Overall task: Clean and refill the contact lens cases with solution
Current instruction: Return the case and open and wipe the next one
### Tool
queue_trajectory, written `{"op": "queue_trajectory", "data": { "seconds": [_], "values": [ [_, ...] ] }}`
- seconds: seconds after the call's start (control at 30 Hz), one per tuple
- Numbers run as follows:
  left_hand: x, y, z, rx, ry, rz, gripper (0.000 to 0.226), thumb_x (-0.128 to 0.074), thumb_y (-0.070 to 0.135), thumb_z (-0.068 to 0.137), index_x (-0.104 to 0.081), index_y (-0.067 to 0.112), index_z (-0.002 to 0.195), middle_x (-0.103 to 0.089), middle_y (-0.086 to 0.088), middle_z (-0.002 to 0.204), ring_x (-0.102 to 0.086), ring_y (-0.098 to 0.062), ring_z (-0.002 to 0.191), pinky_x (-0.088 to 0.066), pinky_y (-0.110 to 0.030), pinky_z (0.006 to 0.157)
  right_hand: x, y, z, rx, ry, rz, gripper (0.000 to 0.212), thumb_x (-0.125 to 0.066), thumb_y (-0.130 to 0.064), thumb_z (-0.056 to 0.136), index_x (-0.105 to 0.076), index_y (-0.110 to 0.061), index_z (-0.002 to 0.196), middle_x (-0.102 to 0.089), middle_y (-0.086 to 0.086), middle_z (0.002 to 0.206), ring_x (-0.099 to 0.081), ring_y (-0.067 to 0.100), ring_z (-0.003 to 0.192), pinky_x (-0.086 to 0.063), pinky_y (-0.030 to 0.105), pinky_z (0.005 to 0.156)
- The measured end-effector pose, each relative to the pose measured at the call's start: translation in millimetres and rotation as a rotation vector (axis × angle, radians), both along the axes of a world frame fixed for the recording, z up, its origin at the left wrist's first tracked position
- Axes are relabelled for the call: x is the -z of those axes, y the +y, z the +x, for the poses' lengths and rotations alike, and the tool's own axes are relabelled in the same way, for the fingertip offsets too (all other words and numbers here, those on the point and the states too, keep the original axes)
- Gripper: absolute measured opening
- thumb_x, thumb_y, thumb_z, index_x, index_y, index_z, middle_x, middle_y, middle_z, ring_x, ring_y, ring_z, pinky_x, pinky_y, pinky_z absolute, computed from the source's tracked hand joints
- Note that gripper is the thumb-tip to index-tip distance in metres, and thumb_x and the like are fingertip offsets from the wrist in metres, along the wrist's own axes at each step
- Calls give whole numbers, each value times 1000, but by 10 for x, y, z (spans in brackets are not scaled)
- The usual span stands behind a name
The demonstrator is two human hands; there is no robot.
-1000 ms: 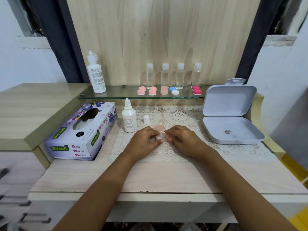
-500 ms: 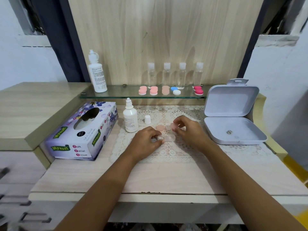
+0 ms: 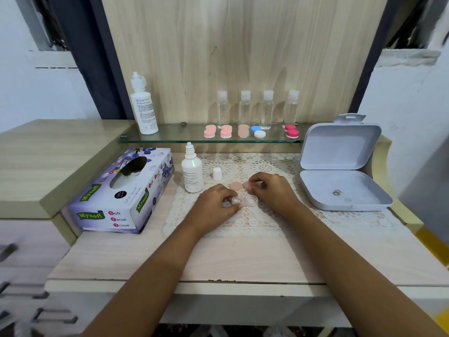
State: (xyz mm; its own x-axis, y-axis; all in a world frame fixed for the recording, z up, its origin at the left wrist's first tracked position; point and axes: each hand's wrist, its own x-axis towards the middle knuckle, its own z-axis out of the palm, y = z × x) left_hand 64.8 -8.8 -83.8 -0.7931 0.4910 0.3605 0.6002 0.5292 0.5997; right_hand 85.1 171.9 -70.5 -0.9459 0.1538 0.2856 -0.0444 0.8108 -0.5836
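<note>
On the lace mat (image 3: 252,222), the left hand (image 3: 215,206) has its fingers curled and pinches a clear lens case (image 3: 249,201) against the mat's middle. Just behind the case, one loose pink cap (image 3: 235,186) lies flat on the mat. The right hand (image 3: 272,189), fingers bent, seems to pinch a second pink cap (image 3: 247,184) beside it. The step looks like uncapping, with both wells probably open. The next move would call for setting that cap down and taking a tissue or the uncapped solution bottle (image 3: 192,175) at the mat's back left edge. Its small white cap (image 3: 217,173) stands on the mat near it. Left of the mat sits a Mysoft tissue box (image 3: 121,190) on the pale wooden desk (image 3: 243,259). Behind the mat a glass shelf (image 3: 175,136) carries a tall white bottle (image 3: 143,110), a row of coloured lens cases (image 3: 226,132) and four clear bottles (image 3: 245,108). Right of the mat a hinged white box (image 3: 352,188) lies open. A wood panel (image 3: 243,45) rises behind the mat, between dark frames and white walls.
</note>
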Motion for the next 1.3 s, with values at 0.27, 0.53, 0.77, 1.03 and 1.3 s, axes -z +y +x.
{"op": "queue_trajectory", "data": {
  "seconds": [0.27, 0.53, 0.77, 1.03, 1.3],
  "values": [
    [-14, -5, 14, 1, 4, -11, 32, -70, 31, 81, -68, 14, 109, -58, 8, 99, -56, -9, 95, -43, -22, 87, -143, 20, 243, -56, -35, -6, 25, -58, -32, 90, -68, -15, 105, -68, 1, 102, -60, 13, 92, -41, 19, 74],
    [-15, -5, 21, -2, 5, -18, 33, -70, 29, 82, -67, 13, 111, -61, 3, 105, -57, -11, 99, -45, -26, 91, -63, -23, 361, -130, -108, 105, 47, -71, -36, 79, -61, -18, 121, -59, 3, 106, -53, 15, 100, -40, 23, 86],
    [-9, -14, 55, -62, 119, -174, 46, -61, 38, 86, -56, 17, 127, -57, -2, 118, -50, -20, 112, -39, -34, 97, -25, -42, 387, -104, -37, 90, 33, -65, -30, 83, -65, -15, 113, -61, 4, 105, -53, 15, 99, -36, 20, 79],
    [-37, 5, 77, -138, 113, -403, 59, -40, 49, 95, -40, 12, 140, -30, -5, 152, -26, -18, 139, -20, -29, 111, -92, 6, 447, -25, 11, 9, 33, -65, -27, 85, -63, -11, 114, -61, 5, 102, -54, 13, 90, -38, 18, 77],
    [-54, -8, 100, -126, 69, -392, 56, -41, 47, 95, -42, 13, 139, -30, -4, 152, -28, -17, 139, -22, -29, 110, -329, 191, 654, 39, 106, 15, 32, -67, -27, 84, -65, -11, 111, -59, -2, 92, -55, 9, 82, -37, 6, 66]
  ]
}}
